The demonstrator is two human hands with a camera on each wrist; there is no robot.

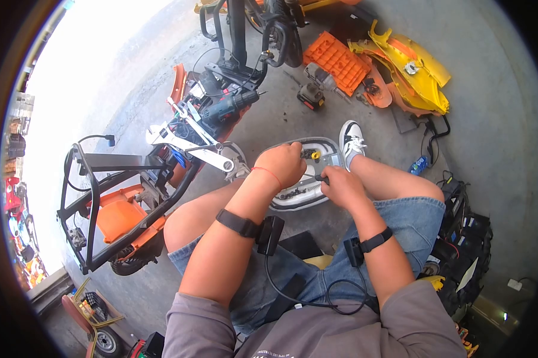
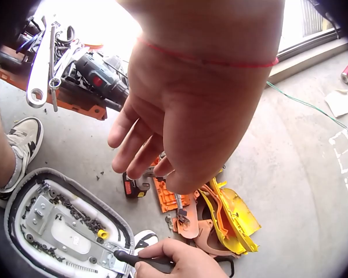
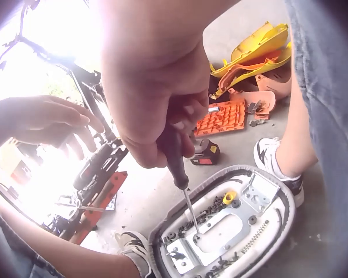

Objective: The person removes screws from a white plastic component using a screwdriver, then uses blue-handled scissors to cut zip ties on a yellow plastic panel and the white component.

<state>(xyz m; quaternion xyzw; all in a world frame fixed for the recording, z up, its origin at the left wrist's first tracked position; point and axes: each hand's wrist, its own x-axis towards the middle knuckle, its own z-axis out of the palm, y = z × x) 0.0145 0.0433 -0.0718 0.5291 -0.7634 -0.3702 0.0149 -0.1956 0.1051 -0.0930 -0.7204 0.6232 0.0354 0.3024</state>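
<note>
My right hand [image 3: 153,98] grips the black handle of a screwdriver [image 3: 174,162]. Its thin shaft points down, the tip overlapping the metal plate [image 3: 225,217] in the right wrist view. That plate is fixed inside an upturned padded seat [image 2: 126,226] with a grey rim, lying between the shoes. Many small dark screws [image 3: 206,218], a coil spring [image 3: 255,236] and a yellow ring-like part [image 3: 229,197] lie in the seat around the plate. Over the seat's left part in the head view hovers my left hand [image 1: 283,164], fingers loosely bent and holding nothing.
Left of the seat stands a stripped scooter frame [image 1: 90,197] bearing a cordless drill [image 1: 227,107] and wrenches [image 1: 197,152]. Beyond it lie an impact driver [image 1: 311,95], an orange panel [image 1: 337,62] and yellow body panels [image 1: 415,71]. Black parts [image 1: 466,238] are piled at right.
</note>
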